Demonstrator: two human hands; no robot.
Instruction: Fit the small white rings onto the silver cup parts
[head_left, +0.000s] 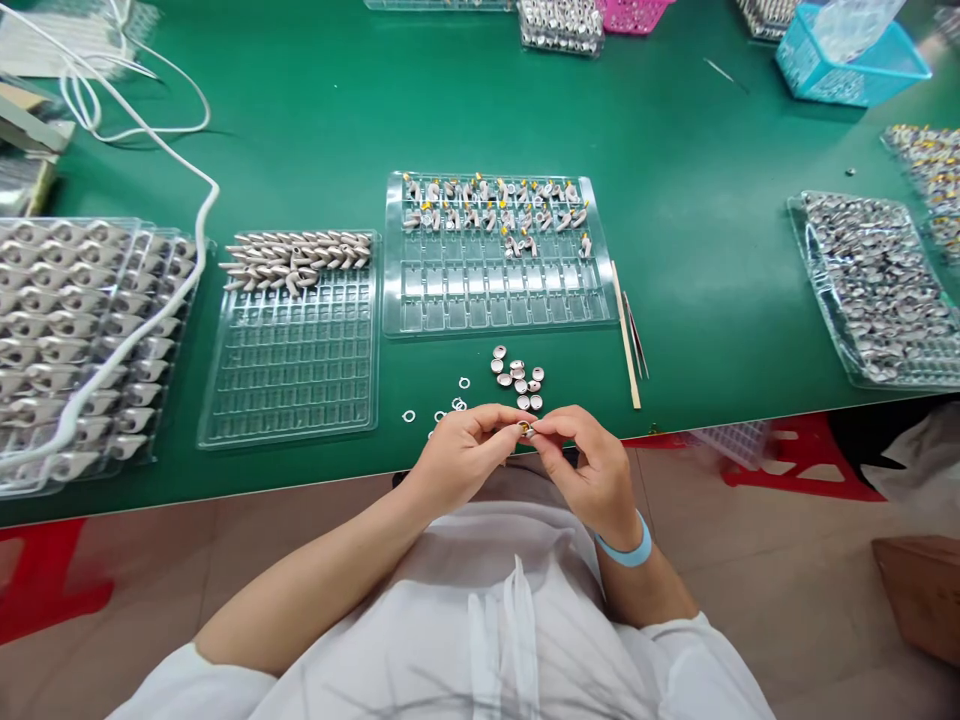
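Note:
At the table's near edge, my left hand (466, 452) and my right hand (589, 462) pinch a small round metal part (526, 429) between them; a bit of yellow shows on it. Just beyond the fingers lies a cluster of small round metal caps (517, 370). Thin white rings (459, 404) are scattered by my left hand. Farther back, a clear tray (499, 330) holds rows of small metal parts with yellow tips. Tweezers (636, 335) and a thin wooden stick (625, 340) lie right of that tray.
Left stand a half-filled clear tray (289, 435) of grey metal parts and stacked trays (67, 340), crossed by a white cable (204, 215). On the right are a tray of metal parts (877, 290) and a blue basket (851, 80). A pink basket (636, 14) sits at the back.

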